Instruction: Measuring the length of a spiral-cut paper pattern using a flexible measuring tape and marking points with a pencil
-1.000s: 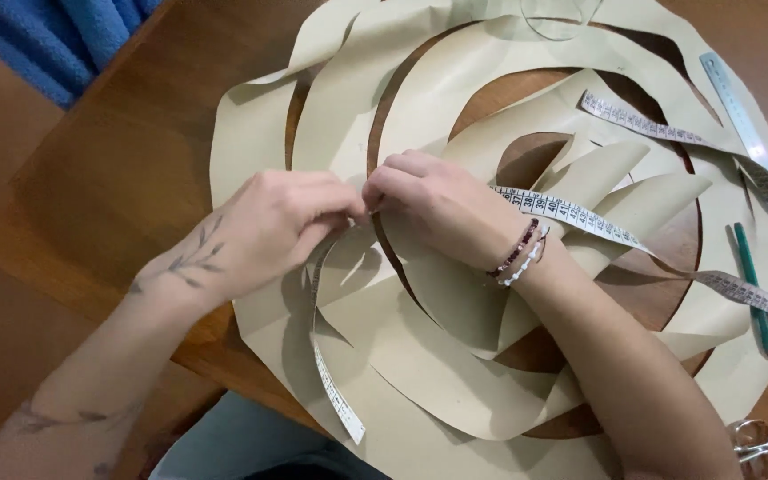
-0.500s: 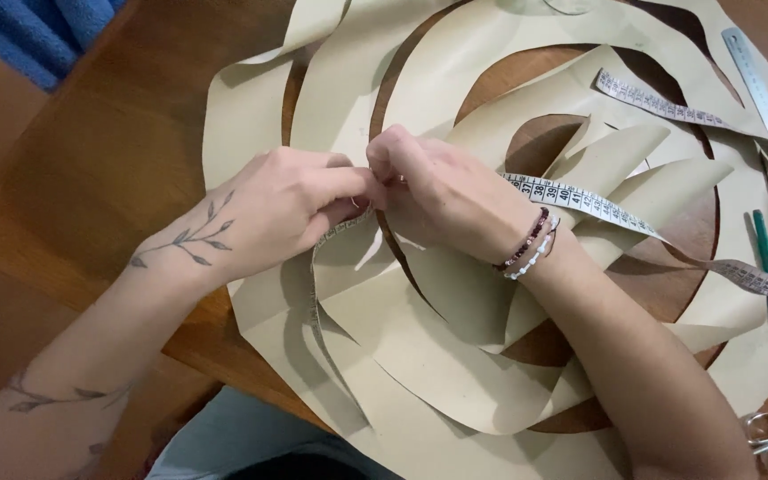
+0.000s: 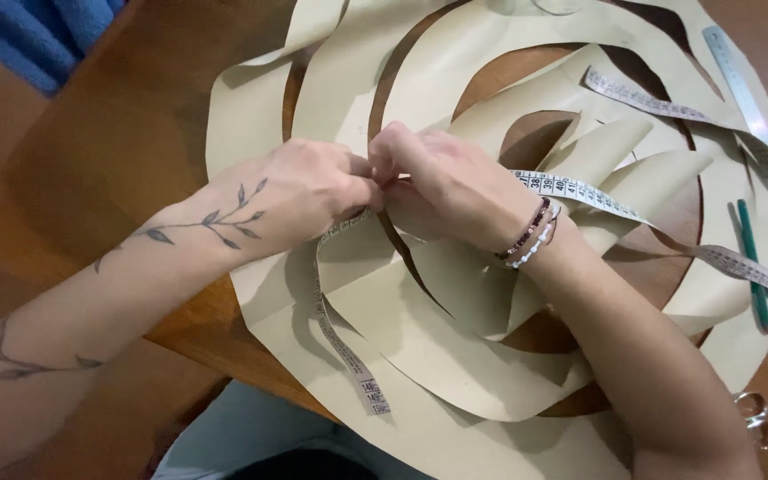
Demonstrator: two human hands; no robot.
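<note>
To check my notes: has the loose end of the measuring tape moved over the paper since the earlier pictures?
Cannot tell: the camera itself shifted. The measuring tape's end lies on the beige paper spiral, below the left hand, much as before.

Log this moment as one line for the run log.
left hand: pinching tape measure on beige paper spiral | right hand: pinching same spot | nearby: green pencil, metal ruler | surface: wooden table

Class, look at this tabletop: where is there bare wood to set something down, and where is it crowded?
Bare wood lies left of the beige spiral-cut sheet, between its edge and the blue cloth. Crowded: the middle, where left hand and right hand meet on the measuring tape, and the right edge, with green pencil and ruler.
</note>
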